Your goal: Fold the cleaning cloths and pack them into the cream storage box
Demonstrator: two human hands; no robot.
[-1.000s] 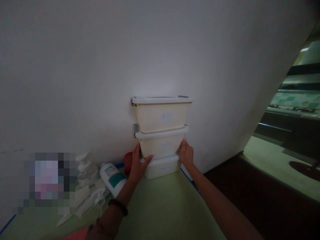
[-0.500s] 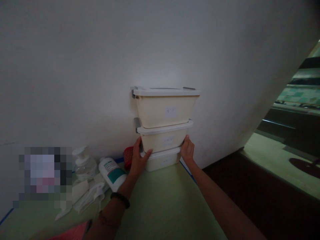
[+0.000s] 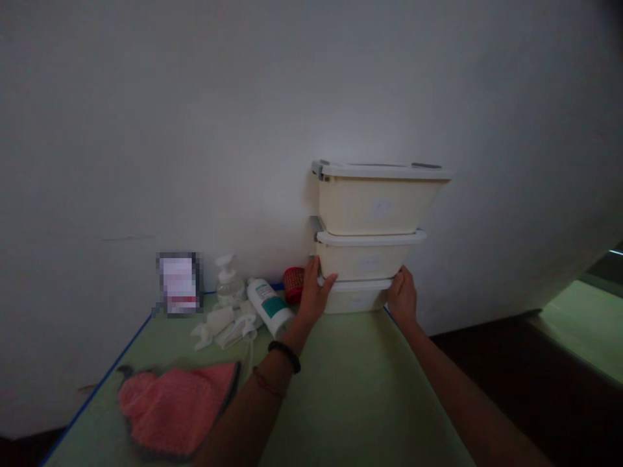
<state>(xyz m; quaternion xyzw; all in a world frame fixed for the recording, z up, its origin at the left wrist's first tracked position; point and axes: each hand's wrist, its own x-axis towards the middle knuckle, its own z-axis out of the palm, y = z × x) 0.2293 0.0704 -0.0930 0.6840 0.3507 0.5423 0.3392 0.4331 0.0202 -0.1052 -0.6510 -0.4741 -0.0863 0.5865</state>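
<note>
Three cream lidded storage boxes stand stacked against the wall: a large top box (image 3: 374,207), a middle box (image 3: 357,259) and a low bottom box (image 3: 353,299). My left hand (image 3: 315,295) grips the stack's left side, its thumb on the front near the seam between the middle and bottom boxes. On the opposite side, my right hand (image 3: 402,295) has curled fingers against the lower right corner of the middle box. Its fingertips are partly hidden. Pale labels mark the box fronts, and grey clips show on the left of the upper lids.
Left of the stack are a red basket (image 3: 293,285), a white bottle (image 3: 270,308) lying tilted, a clear pump bottle (image 3: 228,285) and white spray heads (image 3: 236,326). A pink cloth (image 3: 178,408) lies on the green tabletop (image 3: 350,383). A blurred-out item (image 3: 180,282) stands farther left.
The view has turned left, so the boxes and my hands appear farther right, and the whole pink cloth shows. Both hands keep their places on the stack, which has not visibly shifted on the table.
</note>
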